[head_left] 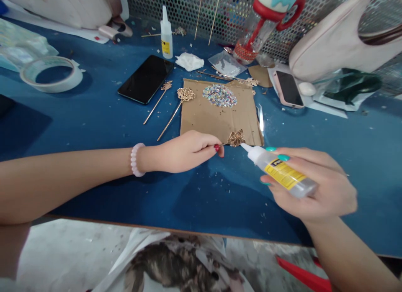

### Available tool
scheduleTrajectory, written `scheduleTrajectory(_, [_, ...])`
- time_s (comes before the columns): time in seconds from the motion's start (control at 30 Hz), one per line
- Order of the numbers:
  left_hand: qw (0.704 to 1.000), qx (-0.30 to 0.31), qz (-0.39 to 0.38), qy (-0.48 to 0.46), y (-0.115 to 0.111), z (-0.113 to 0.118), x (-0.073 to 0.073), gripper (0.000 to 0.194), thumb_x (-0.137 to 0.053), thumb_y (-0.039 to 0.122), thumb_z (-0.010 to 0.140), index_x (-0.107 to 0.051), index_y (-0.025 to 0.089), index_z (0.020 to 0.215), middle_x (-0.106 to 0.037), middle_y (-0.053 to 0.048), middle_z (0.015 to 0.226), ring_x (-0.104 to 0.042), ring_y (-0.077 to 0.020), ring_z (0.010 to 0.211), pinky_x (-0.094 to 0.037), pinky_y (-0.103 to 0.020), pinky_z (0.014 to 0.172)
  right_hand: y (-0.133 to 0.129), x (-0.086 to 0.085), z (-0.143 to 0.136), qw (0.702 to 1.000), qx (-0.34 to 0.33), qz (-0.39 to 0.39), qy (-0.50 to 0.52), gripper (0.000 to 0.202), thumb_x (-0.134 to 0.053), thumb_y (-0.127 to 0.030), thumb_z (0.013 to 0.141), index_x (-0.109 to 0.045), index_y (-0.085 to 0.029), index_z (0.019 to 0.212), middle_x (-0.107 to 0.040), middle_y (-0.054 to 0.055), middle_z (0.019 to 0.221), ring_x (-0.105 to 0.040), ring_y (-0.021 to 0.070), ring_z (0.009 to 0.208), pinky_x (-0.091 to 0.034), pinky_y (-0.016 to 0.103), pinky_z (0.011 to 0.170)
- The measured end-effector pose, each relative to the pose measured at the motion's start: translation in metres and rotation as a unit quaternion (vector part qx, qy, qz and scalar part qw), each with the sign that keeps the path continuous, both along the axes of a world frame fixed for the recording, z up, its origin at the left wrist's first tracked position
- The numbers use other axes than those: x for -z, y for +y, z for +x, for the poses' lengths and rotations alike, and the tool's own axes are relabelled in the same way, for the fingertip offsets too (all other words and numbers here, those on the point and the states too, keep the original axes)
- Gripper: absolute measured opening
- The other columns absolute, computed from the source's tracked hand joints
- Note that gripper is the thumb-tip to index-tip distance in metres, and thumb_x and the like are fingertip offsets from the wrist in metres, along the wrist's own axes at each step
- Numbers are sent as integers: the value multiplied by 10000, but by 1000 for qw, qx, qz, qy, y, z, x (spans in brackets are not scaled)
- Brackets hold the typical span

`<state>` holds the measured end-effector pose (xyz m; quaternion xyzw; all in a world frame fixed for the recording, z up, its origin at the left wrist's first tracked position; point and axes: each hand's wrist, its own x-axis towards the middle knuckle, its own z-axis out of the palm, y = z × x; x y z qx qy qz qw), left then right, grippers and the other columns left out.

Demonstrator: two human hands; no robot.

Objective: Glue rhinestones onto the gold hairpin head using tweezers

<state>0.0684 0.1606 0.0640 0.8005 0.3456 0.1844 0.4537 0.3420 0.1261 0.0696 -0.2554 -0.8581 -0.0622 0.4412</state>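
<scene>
My left hand [191, 152] pinches the thin stem of a gold filigree flower hairpin [236, 138], whose head lies over the lower right of a cardboard piece [201, 120]. In my right hand [317, 183] is a glue bottle [284, 172] with a yellow label, tilted so its white nozzle tip touches or nearly touches the flower. A pile of glittering rhinestones [220, 95] sits on the upper part of the cardboard. Just left of it lie two more gold hairpins, one larger [186, 94] and one smaller [166, 86].
Farther back are a black phone [146, 79], an upright glue bottle [166, 37], crumpled tissue [189, 62] and a red-handled cup [266, 7]. Tape [52, 74] lies left; tweezers [260, 118], a pink phone [288, 89] and a pale bag [333, 32] are right.
</scene>
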Motion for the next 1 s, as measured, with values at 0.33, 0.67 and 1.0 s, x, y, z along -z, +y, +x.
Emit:
scheduleTrajectory(0.33, [1000, 4, -7, -10, 0, 0, 0, 306, -384, 248, 984, -671, 146, 1020, -444, 69, 591, -376, -85, 499, -326, -213, 552, 0, 3, -4, 1000, -13, -11, 2, 549, -896, -253, 728, -690, -184, 1232, -771, 111, 1013, -761, 252, 809, -683, 378, 684])
scheduleTrajectory(0.67, [999, 7, -28, -25, -1, -1, -1, 301, -368, 235, 998, -653, 141, 1014, -383, 89, 536, -366, -78, 450, -327, -221, 545, 0, 0, -1, 999, -6, -29, 11, 519, -907, -265, 713, -696, -223, 1184, -779, 92, 1020, -769, 260, 801, -696, 394, 655])
scheduleTrajectory(1.0, [999, 4, -24, -37, -1, -2, -1, 286, -370, 214, 998, -644, 135, 983, -391, 89, 538, -361, -70, 449, -318, -212, 525, 1, 0, -2, 1000, -4, -16, 6, 566, -907, -269, 713, -681, -228, 1231, -777, 86, 1025, -766, 256, 803, -688, 390, 649])
